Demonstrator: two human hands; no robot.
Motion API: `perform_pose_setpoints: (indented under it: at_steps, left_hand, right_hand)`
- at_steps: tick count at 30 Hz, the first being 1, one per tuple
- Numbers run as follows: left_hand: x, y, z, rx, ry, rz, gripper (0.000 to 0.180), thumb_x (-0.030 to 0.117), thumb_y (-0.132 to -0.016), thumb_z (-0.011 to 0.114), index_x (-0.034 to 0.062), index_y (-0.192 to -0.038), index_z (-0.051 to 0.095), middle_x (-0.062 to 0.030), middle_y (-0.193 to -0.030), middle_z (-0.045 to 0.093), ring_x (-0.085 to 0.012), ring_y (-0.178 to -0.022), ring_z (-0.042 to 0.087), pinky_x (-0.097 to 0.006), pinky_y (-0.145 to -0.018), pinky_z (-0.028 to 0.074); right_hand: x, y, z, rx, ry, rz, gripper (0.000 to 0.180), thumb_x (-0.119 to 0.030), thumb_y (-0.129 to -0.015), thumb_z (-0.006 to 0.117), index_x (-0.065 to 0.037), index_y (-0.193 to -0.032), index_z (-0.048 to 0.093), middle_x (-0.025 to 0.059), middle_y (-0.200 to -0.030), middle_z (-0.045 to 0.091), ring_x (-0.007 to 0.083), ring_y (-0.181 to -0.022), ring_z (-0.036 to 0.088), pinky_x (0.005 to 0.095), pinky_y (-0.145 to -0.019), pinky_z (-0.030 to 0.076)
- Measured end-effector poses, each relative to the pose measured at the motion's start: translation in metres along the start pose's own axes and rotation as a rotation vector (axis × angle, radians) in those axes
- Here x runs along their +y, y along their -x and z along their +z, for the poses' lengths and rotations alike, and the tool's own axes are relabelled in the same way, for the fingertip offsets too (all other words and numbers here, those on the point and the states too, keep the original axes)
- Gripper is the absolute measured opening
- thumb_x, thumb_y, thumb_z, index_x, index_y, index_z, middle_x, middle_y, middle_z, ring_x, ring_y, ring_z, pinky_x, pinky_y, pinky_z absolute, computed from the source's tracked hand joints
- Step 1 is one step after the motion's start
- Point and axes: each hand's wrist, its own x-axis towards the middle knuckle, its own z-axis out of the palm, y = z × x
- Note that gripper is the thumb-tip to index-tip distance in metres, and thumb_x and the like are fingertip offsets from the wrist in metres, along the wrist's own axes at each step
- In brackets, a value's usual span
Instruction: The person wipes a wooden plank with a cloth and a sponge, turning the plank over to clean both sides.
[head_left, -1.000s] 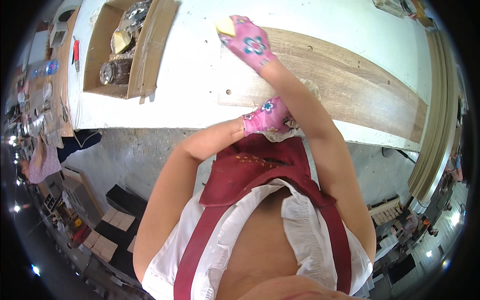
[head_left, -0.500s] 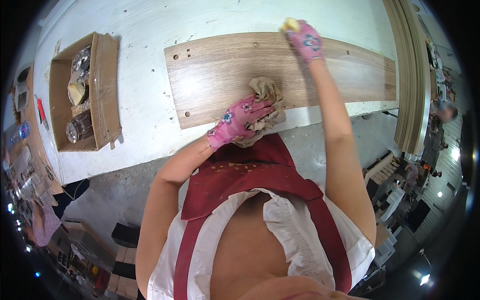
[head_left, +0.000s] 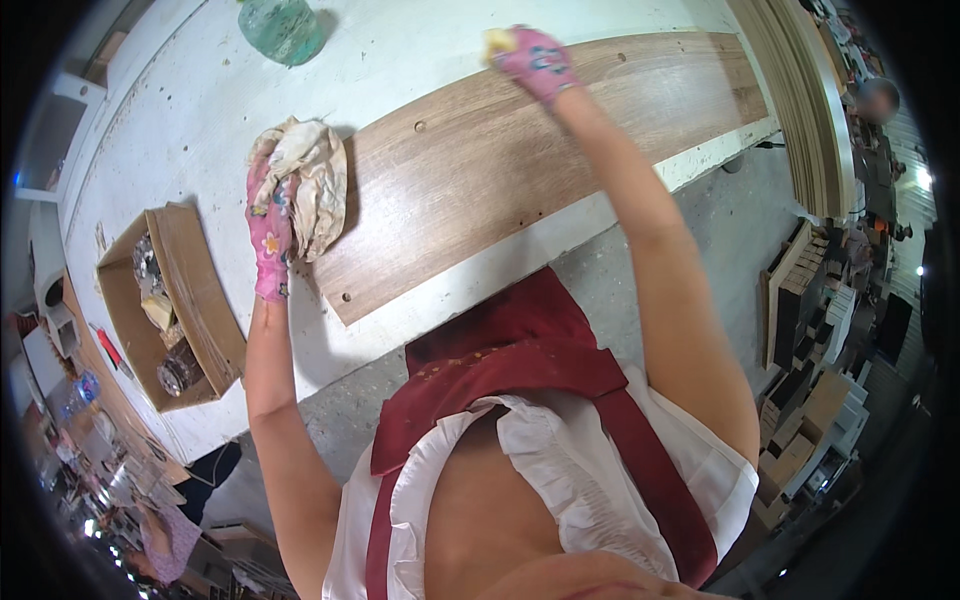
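The long wooden board (head_left: pixel 520 150) lies flat on my white workbench (head_left: pixel 180 90), running from its near-left end by my left side up toward the far right. One board, with a few small drilled holes along its edges.

My left hand (head_left: pixel 270 225), in a pink flowered glove, is closed on one crumpled, stained cloth (head_left: pixel 310 180). The cloth is bunched against the board's left end, partly on the wood and partly on the white bench top, so the board starts right under my fingers there.

My right hand (head_left: pixel 535 62), in a matching pink glove, is stretched out to the board's far edge and curled round one small yellow piece (head_left: pixel 496 42), which looks like a sponge; I cannot tell for sure. It presses down where the board's far edge meets the bench.

Further out, to my left, one open cardboard box (head_left: pixel 195 300) sits on the bench with a few jars and oddments inside. One greenish glass jar (head_left: pixel 282 28) stands at the far side of the bench. On my right, a stack of curved wooden strips (head_left: pixel 800 110) lies past the board's right end.
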Motion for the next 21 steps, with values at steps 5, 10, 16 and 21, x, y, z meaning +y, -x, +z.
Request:
perform_pose_setpoints:
  at_steps: [5, 10, 16, 21]
  left_hand:
    - [-0.048, -0.013, 0.022, -0.152, -0.274, 0.178, 0.042, 0.006, -0.077, 0.067, 0.0037, -0.118, 0.06, -0.0151, -0.116, 0.061, -0.0308, -0.111, 0.052, -0.038, -0.1, 0.039]
    - [-0.065, -0.016, 0.016, -0.218, -0.093, 0.056, 0.046, 0.001, -0.074, 0.066, 0.0028, -0.119, 0.059, -0.0134, -0.112, 0.06, -0.0272, -0.109, 0.053, -0.035, -0.097, 0.041]
    - [-0.033, -0.047, 0.073, -0.385, 0.048, -0.065, 0.044, -0.008, -0.071, 0.059, -0.0004, -0.115, 0.06, -0.0092, -0.112, 0.06, -0.0212, -0.106, 0.056, -0.03, -0.096, 0.041]
    - [0.048, -0.088, 0.227, -0.56, 0.362, -0.084, 0.047, -0.011, -0.071, 0.055, -0.0009, -0.116, 0.058, -0.0077, -0.111, 0.062, -0.0181, -0.102, 0.058, -0.027, -0.091, 0.043]
  right_hand:
    - [0.163, -0.012, -0.045, 0.386, 0.206, 0.228, 0.047, -0.042, -0.082, 0.06, -0.004, -0.109, 0.058, 0.0176, -0.096, 0.066, 0.0312, -0.084, 0.065, 0.0394, -0.077, 0.051]
    - [0.235, 0.069, -0.018, 0.717, -0.33, 0.241, 0.055, -0.029, -0.08, 0.069, 0.002, -0.122, 0.05, 0.0195, -0.103, 0.064, 0.0309, -0.092, 0.063, 0.0379, -0.083, 0.049]
    - [0.263, 0.076, 0.001, 0.771, -0.684, 0.235, 0.048, -0.015, -0.082, 0.067, 0.004, -0.123, 0.051, 0.0196, -0.101, 0.065, 0.023, -0.088, 0.064, 0.0326, -0.08, 0.05]
    - [0.273, 0.075, 0.012, 0.696, -0.754, 0.18, 0.052, -0.011, -0.08, 0.068, 0.003, -0.127, 0.048, 0.0191, -0.111, 0.062, 0.0237, -0.103, 0.061, 0.0332, -0.087, 0.05]
